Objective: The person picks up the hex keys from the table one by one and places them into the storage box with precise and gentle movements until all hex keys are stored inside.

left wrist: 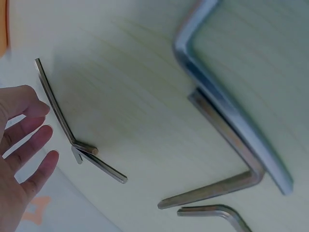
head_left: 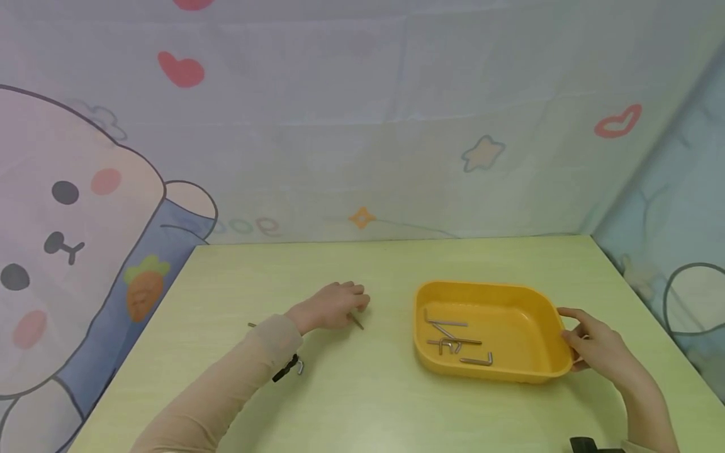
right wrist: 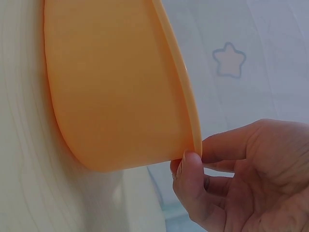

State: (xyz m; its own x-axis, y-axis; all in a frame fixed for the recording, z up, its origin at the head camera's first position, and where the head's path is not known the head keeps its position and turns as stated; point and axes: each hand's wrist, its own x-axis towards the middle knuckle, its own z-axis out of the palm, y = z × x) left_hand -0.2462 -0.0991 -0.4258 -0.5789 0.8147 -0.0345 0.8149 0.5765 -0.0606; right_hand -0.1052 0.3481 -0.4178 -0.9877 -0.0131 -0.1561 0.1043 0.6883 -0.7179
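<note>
Metal hex keys [left wrist: 54, 102] lie on the tabletop [head_left: 385, 402] just beside the fingertips of the left hand [head_left: 334, 307] | its fingers half bent, parted, gripping nothing | other hex keys [left wrist: 236, 121] back toward its wrist | right hand [head_left: 600, 346] pinches the yellow tray [head_left: 518, 343] by its rim, thumb against fingers | more hex keys [head_left: 476, 362] inside, across from those fingers | printed curtain [head_left: 340, 126] beyond

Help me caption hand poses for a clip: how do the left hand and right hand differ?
The left hand has its fingers apart beside a hex key, while the right hand pinches the rim of the yellow tray. The left hand is left of the tray; the right hand is at its right end. Both hands are ungloved.
</note>
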